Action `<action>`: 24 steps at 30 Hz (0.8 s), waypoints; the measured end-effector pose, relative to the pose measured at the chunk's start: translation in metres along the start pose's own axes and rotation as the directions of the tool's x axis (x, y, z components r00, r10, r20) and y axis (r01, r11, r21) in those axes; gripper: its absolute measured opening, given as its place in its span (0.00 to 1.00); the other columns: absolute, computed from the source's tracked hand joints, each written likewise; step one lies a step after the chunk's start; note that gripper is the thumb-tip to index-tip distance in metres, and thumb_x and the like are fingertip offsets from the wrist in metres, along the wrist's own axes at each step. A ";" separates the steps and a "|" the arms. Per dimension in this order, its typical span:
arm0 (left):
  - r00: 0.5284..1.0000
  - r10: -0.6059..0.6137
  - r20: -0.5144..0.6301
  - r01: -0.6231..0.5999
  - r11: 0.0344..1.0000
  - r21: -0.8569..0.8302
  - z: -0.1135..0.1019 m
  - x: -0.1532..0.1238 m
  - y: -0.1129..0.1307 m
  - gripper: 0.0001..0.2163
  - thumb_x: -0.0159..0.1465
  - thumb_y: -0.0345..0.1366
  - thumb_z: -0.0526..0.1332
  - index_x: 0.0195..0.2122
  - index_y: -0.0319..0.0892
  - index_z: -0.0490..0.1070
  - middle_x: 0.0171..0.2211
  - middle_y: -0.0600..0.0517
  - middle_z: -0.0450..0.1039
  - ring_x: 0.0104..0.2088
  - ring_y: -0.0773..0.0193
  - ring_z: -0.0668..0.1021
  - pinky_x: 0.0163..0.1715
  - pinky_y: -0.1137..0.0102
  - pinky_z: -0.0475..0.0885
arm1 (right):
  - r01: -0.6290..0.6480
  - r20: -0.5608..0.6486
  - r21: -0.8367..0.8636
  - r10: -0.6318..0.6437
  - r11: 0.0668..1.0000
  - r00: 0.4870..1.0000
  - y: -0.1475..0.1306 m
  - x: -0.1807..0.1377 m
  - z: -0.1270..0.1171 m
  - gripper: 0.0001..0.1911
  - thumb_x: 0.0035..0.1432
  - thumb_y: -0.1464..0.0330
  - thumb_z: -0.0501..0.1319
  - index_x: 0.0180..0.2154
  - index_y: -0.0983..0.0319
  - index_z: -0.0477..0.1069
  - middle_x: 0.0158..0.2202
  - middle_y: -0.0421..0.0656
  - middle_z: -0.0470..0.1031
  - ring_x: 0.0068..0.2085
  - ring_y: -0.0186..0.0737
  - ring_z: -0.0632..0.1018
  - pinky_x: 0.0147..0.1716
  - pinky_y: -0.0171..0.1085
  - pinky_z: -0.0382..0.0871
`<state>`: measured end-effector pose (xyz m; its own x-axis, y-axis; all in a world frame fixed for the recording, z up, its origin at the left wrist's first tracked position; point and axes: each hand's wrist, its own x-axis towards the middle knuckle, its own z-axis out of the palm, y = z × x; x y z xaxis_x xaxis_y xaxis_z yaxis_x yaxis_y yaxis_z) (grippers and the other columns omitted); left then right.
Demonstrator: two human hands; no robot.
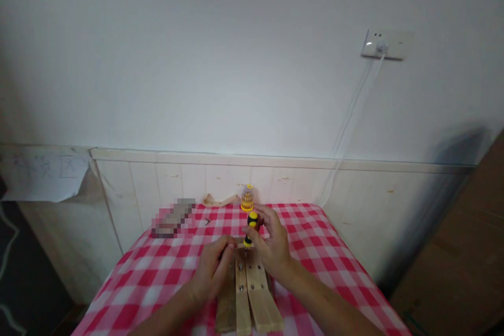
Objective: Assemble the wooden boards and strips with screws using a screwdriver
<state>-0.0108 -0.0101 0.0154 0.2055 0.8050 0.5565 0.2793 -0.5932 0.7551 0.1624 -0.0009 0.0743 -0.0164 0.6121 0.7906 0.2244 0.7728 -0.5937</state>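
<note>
A short screwdriver [252, 219] with a yellow and black handle stands nearly upright in the fingers of my right hand [275, 247]. Its tip points down at the far end of the light wooden pieces [256, 278], which lie lengthwise in front of me. Several screws or screw holes dot their surface. Beneath and to the left lies a darker wooden board [226, 307]. My left hand [214, 265] is closed at the far left end of the wood, thumb and fingers together on its edge; the fingertips are partly hidden.
A clear-topped yellow bit case [247, 199] stands at the table's back edge, beside a pale curved strip [220, 201]. Small metal pieces [208, 221] and a blurred-out object [174, 219] lie at the left on the checked tablecloth [307, 252]. A wall [283, 184] closes off the back.
</note>
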 end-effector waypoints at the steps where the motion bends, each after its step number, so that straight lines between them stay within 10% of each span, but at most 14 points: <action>1: 0.999 -0.041 -0.010 0.041 0.999 -0.023 0.002 -0.005 -0.002 0.16 0.73 0.42 0.49 0.35 0.41 0.71 0.30 0.50 0.74 0.31 0.63 0.75 0.32 0.71 0.68 | -0.005 0.001 0.013 0.005 1.000 1.000 0.003 -0.004 0.001 0.18 0.61 0.69 0.65 0.52 0.56 0.69 0.35 0.40 0.76 0.33 0.37 0.77 0.34 0.34 0.74; 13: 0.947 -0.291 0.137 0.298 0.954 -0.032 0.005 -0.021 -0.008 0.13 0.67 0.35 0.53 0.40 0.43 0.79 0.35 0.50 0.81 0.37 0.60 0.81 0.37 0.72 0.71 | -0.087 -0.017 -0.025 0.087 0.996 0.996 0.022 -0.030 0.007 0.17 0.61 0.68 0.67 0.51 0.55 0.69 0.40 0.43 0.78 0.39 0.40 0.80 0.36 0.37 0.77; 24: 0.942 -0.289 0.170 0.276 0.957 0.092 0.012 -0.028 -0.018 0.11 0.63 0.34 0.56 0.34 0.42 0.79 0.22 0.55 0.72 0.21 0.67 0.70 0.22 0.73 0.58 | -0.034 0.035 -0.019 0.035 0.999 0.999 0.017 -0.024 0.008 0.16 0.62 0.67 0.67 0.50 0.56 0.69 0.38 0.42 0.78 0.37 0.38 0.80 0.37 0.37 0.77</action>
<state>-0.0099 -0.0221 -0.0176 0.2726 0.9298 0.2474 0.4099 -0.3449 0.8444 0.1592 -0.0009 0.0444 -0.0426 0.6440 0.7638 0.2437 0.7481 -0.6172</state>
